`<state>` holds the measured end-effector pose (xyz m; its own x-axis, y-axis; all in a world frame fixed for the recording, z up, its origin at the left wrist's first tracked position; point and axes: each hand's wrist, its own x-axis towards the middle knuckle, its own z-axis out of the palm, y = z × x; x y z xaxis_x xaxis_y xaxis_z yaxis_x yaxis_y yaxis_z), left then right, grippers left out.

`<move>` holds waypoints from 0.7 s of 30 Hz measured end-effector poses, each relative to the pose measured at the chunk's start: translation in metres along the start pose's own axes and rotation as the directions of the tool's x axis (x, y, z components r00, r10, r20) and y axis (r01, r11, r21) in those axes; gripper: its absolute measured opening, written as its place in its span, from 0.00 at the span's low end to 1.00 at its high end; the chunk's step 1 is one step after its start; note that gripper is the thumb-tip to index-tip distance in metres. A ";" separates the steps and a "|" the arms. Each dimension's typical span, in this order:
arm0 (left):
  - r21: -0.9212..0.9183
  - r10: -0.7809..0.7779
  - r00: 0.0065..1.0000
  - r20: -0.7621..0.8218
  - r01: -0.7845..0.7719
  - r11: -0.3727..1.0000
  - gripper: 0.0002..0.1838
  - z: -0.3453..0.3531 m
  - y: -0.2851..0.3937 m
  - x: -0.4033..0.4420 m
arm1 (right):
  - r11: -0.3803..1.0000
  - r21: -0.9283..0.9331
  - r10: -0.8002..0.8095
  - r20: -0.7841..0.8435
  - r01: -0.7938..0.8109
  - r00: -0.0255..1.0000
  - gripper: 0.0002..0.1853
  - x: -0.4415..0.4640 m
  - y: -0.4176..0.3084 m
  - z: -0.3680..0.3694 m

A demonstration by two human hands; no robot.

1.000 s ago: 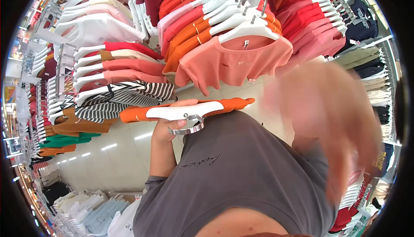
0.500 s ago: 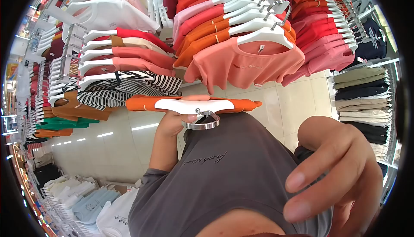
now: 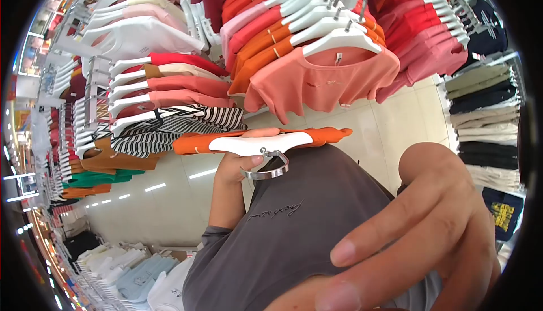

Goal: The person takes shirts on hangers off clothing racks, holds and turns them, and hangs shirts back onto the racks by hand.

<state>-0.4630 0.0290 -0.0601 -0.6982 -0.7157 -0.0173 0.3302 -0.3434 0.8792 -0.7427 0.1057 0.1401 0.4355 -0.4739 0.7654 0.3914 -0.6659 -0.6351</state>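
Observation:
My left hand (image 3: 229, 168) is closed around a white clothes hanger (image 3: 271, 143) that carries an orange shirt (image 3: 330, 136). The hanger is level in front of my chest, its wide metal hook (image 3: 270, 173) pointing toward me. Part of the shirt hangs out of sight below. Close to the camera, my right hand (image 3: 435, 215) is raised with fingers bent and apart, with nothing visible in it. It is above the grey shirt (image 3: 305, 226) that I wear.
A salmon shirt (image 3: 328, 79) hangs at the front of a rack of orange, red and pink tops. Striped shirts (image 3: 186, 127) hang to the left. Folded trousers (image 3: 486, 116) line the right side, and light clothes (image 3: 141, 277) are low at left. Tiled floor (image 3: 164, 209) shows between.
My right hand has moved left and lower, over my upper chest. The view has shifted slightly, while my left hand keeps the hanger and orange shirt.

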 end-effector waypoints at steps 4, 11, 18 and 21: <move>-0.068 -0.070 0.997 0.019 0.072 0.995 0.34 0.003 0.003 0.002 | 1.000 -0.031 -0.004 -0.023 0.003 1.000 0.17 -0.003 -0.002 -0.006; -0.018 -0.079 0.996 0.042 0.080 0.997 0.35 0.002 0.002 0.007 | 0.993 -0.122 0.004 -0.004 -0.004 1.000 0.18 0.002 -0.004 -0.018; -0.023 -0.090 0.996 0.020 0.090 0.996 0.34 -0.002 -0.001 0.002 | 0.894 -0.446 -0.008 -0.123 -0.048 0.992 0.18 -0.014 -0.018 -0.051; -0.056 -0.062 0.998 0.022 0.063 0.996 0.35 0.001 0.000 0.004 | 0.677 -0.707 -0.025 -0.299 -0.204 0.954 0.19 -0.017 -0.001 -0.073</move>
<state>-0.4663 0.0272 -0.0596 -0.7311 -0.6795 -0.0609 0.3210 -0.4214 0.8482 -0.8094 0.0719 0.1353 0.1629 -0.6079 0.7772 -0.3971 -0.7614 -0.5124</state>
